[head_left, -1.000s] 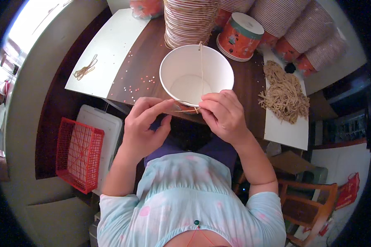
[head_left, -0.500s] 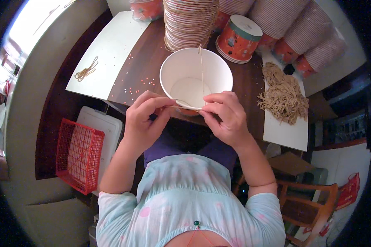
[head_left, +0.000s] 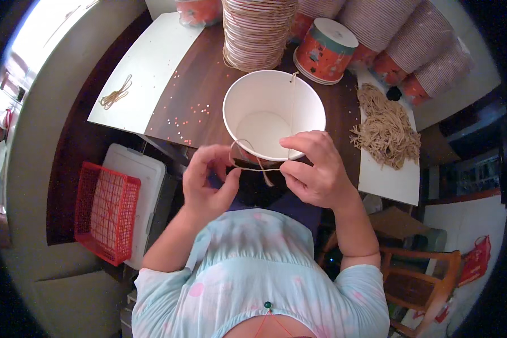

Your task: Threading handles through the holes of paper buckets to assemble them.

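A white-lined paper bucket (head_left: 250, 101) stands tilted towards me at the table's near edge, its outside orange where it shows. A thin tan cord (head_left: 256, 168) runs from a hole in the far rim across the opening to the near rim, where it forms a loose loop with a frayed end hanging down. My left hand (head_left: 208, 177) is at the left of this loop, its curled fingers and thumb about the cord. At the near right rim, my right hand (head_left: 315, 169) pinches the cord, its forefinger reaching over the rim into the bucket.
Behind the bucket rises a tall stack of nested buckets with cords (head_left: 259, 34). An upside-down orange bucket (head_left: 324, 53) and more wrapped stacks (head_left: 417, 48) stand to its right. A tan cord heap (head_left: 388, 129) lies right, a small cord bundle (head_left: 116, 93) left. A red basket (head_left: 107, 214) is lower left.
The bucket has shifted slightly right and towards me. My left hand has drawn down and away from the rim, and the cord, earlier stretched along it, now forms an open loop.
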`<action>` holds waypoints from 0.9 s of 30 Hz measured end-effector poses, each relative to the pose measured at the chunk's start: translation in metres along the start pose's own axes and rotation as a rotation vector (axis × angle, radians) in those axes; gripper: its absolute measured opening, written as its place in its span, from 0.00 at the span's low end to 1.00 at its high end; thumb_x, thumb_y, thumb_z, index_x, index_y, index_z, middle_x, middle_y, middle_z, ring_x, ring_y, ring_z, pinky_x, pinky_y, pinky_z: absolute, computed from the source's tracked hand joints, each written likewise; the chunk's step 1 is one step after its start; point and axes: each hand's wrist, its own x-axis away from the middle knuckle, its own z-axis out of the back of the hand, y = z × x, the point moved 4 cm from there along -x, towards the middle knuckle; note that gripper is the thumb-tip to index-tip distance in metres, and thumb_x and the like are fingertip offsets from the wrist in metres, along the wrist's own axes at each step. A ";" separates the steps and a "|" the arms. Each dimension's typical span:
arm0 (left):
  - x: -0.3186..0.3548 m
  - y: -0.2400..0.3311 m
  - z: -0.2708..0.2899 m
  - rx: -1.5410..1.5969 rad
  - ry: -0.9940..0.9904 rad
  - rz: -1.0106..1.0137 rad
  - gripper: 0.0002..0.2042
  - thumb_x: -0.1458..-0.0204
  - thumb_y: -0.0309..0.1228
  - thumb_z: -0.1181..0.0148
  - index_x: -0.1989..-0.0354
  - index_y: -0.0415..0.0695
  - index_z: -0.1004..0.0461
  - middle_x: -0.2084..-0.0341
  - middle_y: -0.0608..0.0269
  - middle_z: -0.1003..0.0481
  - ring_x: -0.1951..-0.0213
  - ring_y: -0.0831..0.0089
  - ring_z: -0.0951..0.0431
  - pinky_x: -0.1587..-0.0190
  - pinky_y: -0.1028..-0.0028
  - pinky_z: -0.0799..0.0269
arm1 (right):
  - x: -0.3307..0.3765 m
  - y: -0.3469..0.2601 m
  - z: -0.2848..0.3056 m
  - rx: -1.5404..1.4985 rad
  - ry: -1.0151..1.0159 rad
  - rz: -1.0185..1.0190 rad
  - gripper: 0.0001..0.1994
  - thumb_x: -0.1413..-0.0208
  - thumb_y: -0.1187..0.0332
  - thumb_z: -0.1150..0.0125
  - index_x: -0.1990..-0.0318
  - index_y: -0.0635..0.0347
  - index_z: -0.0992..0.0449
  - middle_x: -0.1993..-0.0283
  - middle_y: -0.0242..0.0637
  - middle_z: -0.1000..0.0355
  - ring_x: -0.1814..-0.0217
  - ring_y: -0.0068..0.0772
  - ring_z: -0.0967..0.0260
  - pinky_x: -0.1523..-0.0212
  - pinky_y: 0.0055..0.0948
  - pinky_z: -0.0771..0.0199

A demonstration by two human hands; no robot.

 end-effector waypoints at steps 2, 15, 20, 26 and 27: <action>0.016 -0.008 -0.006 0.076 0.020 0.190 0.12 0.54 0.17 0.42 0.61 0.40 0.34 0.73 0.68 0.31 0.73 0.85 0.32 0.72 0.84 0.36 | 0.000 -0.001 0.000 -0.002 -0.002 -0.006 0.09 0.67 0.74 0.36 0.73 0.57 0.28 0.54 0.38 0.32 0.53 0.41 0.34 0.54 0.39 0.34; 0.025 -0.034 -0.017 0.053 0.079 0.243 0.17 0.59 0.17 0.41 0.58 0.40 0.35 0.67 0.69 0.33 0.72 0.83 0.36 0.66 0.83 0.37 | 0.002 0.000 0.006 -0.002 0.073 -0.076 0.11 0.66 0.75 0.35 0.71 0.56 0.28 0.56 0.38 0.31 0.57 0.42 0.33 0.56 0.38 0.34; 0.021 -0.039 -0.028 -0.109 0.046 0.199 0.15 0.61 0.22 0.34 0.64 0.41 0.32 0.69 0.67 0.33 0.74 0.81 0.37 0.71 0.81 0.37 | 0.006 0.001 0.011 -0.075 0.132 -0.175 0.12 0.66 0.81 0.35 0.71 0.59 0.29 0.57 0.41 0.30 0.59 0.39 0.31 0.61 0.31 0.31; 0.011 -0.024 -0.026 -0.058 -0.023 0.139 0.03 0.53 0.20 0.40 0.71 0.37 0.27 0.71 0.62 0.28 0.70 0.78 0.29 0.68 0.79 0.34 | -0.001 0.007 0.020 -0.196 0.167 -0.379 0.08 0.61 0.78 0.37 0.72 0.57 0.28 0.60 0.40 0.28 0.59 0.40 0.31 0.59 0.32 0.32; 0.009 -0.021 -0.021 -0.080 -0.063 0.108 0.03 0.53 0.20 0.40 0.69 0.37 0.26 0.71 0.61 0.27 0.70 0.76 0.28 0.69 0.79 0.32 | -0.005 0.012 0.023 -0.166 0.175 -0.385 0.07 0.59 0.78 0.38 0.72 0.58 0.29 0.62 0.41 0.28 0.59 0.39 0.30 0.59 0.30 0.31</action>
